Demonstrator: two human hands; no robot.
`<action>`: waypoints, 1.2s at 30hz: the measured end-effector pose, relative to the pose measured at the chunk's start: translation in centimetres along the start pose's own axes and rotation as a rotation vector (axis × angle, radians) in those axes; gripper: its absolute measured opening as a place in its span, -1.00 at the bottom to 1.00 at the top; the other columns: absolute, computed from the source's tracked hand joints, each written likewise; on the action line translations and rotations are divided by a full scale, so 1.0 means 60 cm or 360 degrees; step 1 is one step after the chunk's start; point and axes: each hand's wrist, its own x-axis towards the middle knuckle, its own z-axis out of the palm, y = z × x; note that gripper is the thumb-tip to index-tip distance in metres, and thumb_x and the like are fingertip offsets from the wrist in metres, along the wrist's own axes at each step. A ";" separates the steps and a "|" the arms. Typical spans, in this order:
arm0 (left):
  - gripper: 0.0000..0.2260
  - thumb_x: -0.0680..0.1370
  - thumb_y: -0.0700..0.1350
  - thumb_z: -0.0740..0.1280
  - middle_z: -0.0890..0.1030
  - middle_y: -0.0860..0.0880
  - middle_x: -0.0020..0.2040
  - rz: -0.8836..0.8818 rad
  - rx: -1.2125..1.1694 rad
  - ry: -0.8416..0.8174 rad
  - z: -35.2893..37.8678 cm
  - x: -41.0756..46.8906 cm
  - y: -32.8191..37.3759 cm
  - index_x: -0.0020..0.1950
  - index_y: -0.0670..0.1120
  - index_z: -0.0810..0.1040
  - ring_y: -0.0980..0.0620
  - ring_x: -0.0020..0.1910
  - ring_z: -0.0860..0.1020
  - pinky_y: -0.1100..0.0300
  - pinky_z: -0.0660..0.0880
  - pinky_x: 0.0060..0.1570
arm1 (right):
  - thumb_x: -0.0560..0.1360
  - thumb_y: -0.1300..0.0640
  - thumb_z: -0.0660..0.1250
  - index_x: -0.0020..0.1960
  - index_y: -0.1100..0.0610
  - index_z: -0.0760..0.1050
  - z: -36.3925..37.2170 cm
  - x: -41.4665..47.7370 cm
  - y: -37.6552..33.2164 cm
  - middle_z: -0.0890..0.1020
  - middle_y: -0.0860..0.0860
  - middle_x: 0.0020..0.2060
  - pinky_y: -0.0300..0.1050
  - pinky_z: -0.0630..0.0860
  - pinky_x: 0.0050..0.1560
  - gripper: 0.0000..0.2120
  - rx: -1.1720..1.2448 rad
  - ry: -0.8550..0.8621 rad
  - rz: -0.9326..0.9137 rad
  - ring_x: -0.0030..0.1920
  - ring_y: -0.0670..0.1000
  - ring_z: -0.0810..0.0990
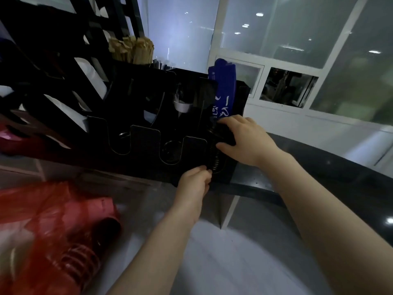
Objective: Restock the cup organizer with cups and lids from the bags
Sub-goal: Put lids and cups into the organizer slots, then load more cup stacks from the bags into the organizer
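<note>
Left hand (194, 182) and right hand (244, 139) grasp the black lids (215, 159); writing on blue packet (223, 90) unreadable.

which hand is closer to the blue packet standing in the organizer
Right. The right hand grips the black lids just below the blue packet; the left hand holds the bottom of that stack, lower and farther away.

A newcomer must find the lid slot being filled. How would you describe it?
On the dark counter stands a black organizer with U-shaped slots along its front. The slot is the rightmost, below the blue packet. Only there do the left hand and right hand hold a stack of black lids.
</note>
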 end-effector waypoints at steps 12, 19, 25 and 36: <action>-0.72 0.60 -0.23 0.16 0.59 -0.06 0.16 0.0059 0.0546 -0.0038 -0.170 -0.052 0.015 0.28 -0.10 0.49 0.02 0.12 0.54 0.17 0.41 0.12 | 0.50 0.02 0.35 0.43 0.16 0.35 0.021 -0.014 -0.085 0.42 0.09 0.39 0.08 0.17 0.47 -0.45 0.0157 0.0543 0.0022 0.45 0.11 0.27; -0.77 0.59 -0.25 0.17 0.65 0.02 -0.01 0.0173 0.0485 0.0188 -0.310 -0.105 0.040 0.06 0.01 0.55 0.08 0.00 0.60 0.19 0.43 0.07 | 0.49 0.18 0.33 0.28 0.23 0.51 0.081 -0.027 -0.224 0.54 0.14 0.27 0.05 0.22 0.44 -0.63 0.0417 0.0615 -0.0216 0.42 0.16 0.34; -0.75 0.59 -0.24 0.19 0.68 0.03 0.02 0.0283 0.0643 0.0285 -0.424 -0.152 0.078 0.13 0.01 0.57 0.10 0.02 0.63 0.24 0.46 0.02 | 0.45 0.24 0.39 0.18 0.25 0.57 0.180 -0.042 -0.362 0.60 0.14 0.18 -0.11 0.27 0.36 -0.69 0.0769 0.0359 -0.0342 0.33 0.15 0.45; -0.61 0.50 -0.30 0.31 0.65 0.30 -0.08 0.0644 0.1574 0.0637 -0.640 -0.204 0.141 -0.03 0.24 0.60 0.30 0.01 0.57 0.54 0.39 -0.06 | 0.44 0.10 0.40 0.05 0.06 0.62 0.275 -0.044 -0.600 0.67 -0.02 -0.06 -0.07 0.47 0.06 -0.80 0.1086 -0.0156 -0.0475 0.01 0.05 0.56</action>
